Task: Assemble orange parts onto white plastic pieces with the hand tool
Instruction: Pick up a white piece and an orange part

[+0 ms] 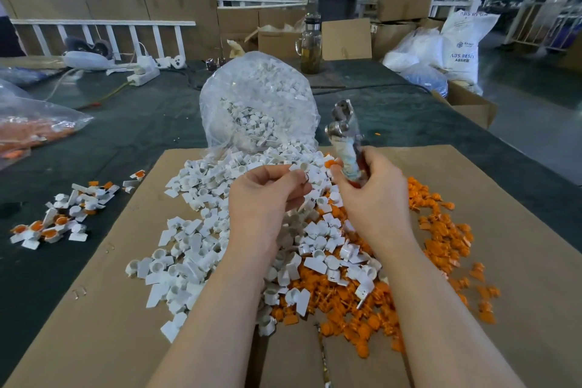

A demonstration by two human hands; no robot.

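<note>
Near you, cardboard sheet (pixel 94 309) on the surface: white pieces (pixel 189 249) heaped left, orange parts (pixel 441 230) right. Your left hand (pixel 261 198) pinches 1 white piece (pixel 300 167) above the heap. Your right hand (pixel 374 192) grips the hand tool (pixel 345 132), metal head up. Far: open clear bag (pixel 258 98) of white pieces.
</note>
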